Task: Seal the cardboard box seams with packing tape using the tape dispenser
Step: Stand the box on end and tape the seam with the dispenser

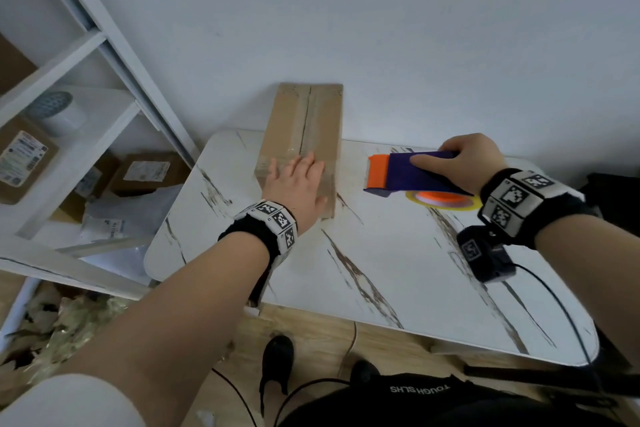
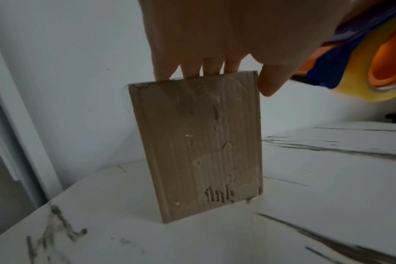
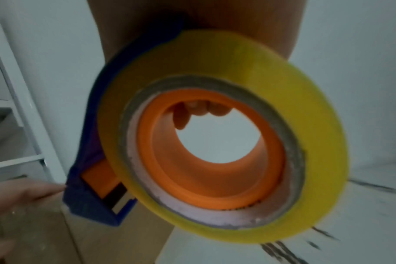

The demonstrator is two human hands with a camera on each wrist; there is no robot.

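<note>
A long brown cardboard box (image 1: 304,125) lies on the white marble table (image 1: 381,253), its centre seam running away from me toward the wall. My left hand (image 1: 298,180) rests flat on the near end of its top, fingers straight; in the left wrist view the fingers (image 2: 192,69) reach over the top edge of the box's end face (image 2: 199,146). My right hand (image 1: 464,163) grips a blue and orange tape dispenser (image 1: 412,173) with a yellow tape roll (image 3: 226,135), held in the air to the right of the box, apart from it.
A white shelf unit (image 1: 69,114) at the left holds labelled parcels (image 1: 24,156) and a white roll. Crumpled packing material lies on the floor at lower left. The wall stands right behind the box. Bare tabletop lies in front of and right of the box.
</note>
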